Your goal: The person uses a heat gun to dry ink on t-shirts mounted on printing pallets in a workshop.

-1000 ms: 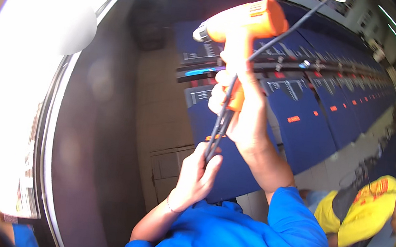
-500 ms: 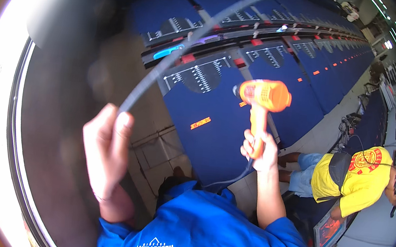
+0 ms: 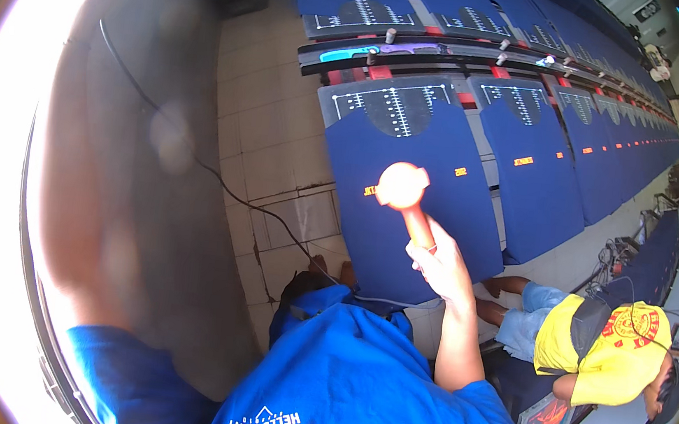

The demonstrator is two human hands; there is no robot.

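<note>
The orange heat gun (image 3: 402, 187) is held by the handle in the right hand (image 3: 443, 266), with the fingers clamped around the grip. In the view it is seen in front of the nearest blue shirt (image 3: 410, 244); its height above the cloth cannot be judged. The left sleeve (image 3: 124, 367) is stretched out toward the bright opening, but the left hand is lost in glare, so it cannot be told whether its fingers are apart or together. A dark cord (image 3: 211, 170) is strung from that side down across the floor tiles (image 3: 241, 123), and seems to be led on past the waist toward the gun. As far as can be judged, the laying-out is already done: the shirts are spread on marked boards (image 3: 342, 105), and a small orange print (image 3: 460, 173) is carried by the nearest one, part of its lettering being covered by the gun. What is left seems to rest with the gun and its cord: no plug or socket is shown, and whether the gun is switched on cannot be told.
</note>
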